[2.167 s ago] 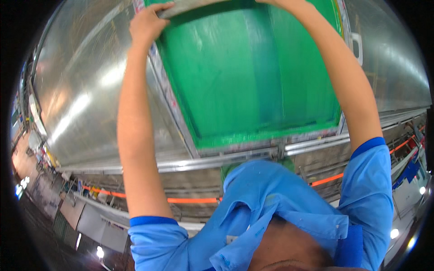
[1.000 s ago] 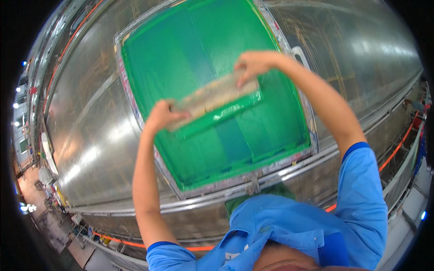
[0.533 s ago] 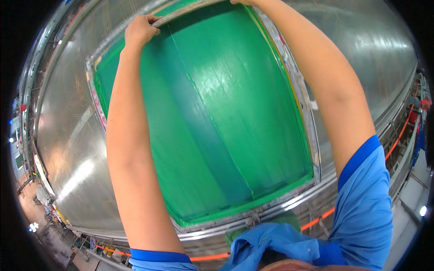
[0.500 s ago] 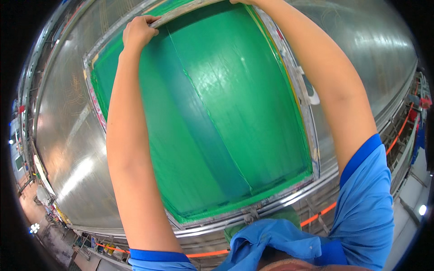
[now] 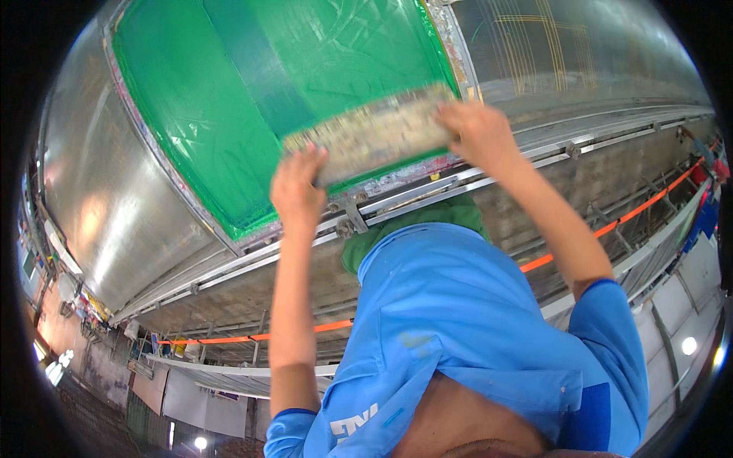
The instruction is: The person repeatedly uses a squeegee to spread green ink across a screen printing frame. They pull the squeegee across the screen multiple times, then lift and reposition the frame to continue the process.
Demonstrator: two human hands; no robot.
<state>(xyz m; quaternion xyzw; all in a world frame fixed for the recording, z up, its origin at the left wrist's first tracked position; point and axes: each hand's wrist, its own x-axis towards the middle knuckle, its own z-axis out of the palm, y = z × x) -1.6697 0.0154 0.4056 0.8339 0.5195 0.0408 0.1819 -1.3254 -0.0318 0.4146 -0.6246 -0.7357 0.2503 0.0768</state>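
Both hands grip a wide squeegee (image 5: 374,136) with a pale, stained wooden handle, blurred by motion. My left hand (image 5: 298,187) is closed around its left end, and at its right end my right hand (image 5: 481,136) is closed too. The squeegee is tilted across the near part of a green screen-printing frame (image 5: 191,114). Whether its blade touches the mesh cannot be seen. A darker, bluish band runs lengthwise through the green mesh, and wet-looking green lines its border.
The screen lies on a long metal table (image 5: 114,198) edged by metal rails (image 5: 427,195) on my side. A clamp (image 5: 351,217) sits on the rail near my waist. Below the table edge runs an orange hose or cable (image 5: 649,200). Another metal surface (image 5: 550,53) extends right.
Both hands have pulled the squeegee from the far edge of the screen towards me. My body is now more upright, with more of the blue shirt showing.
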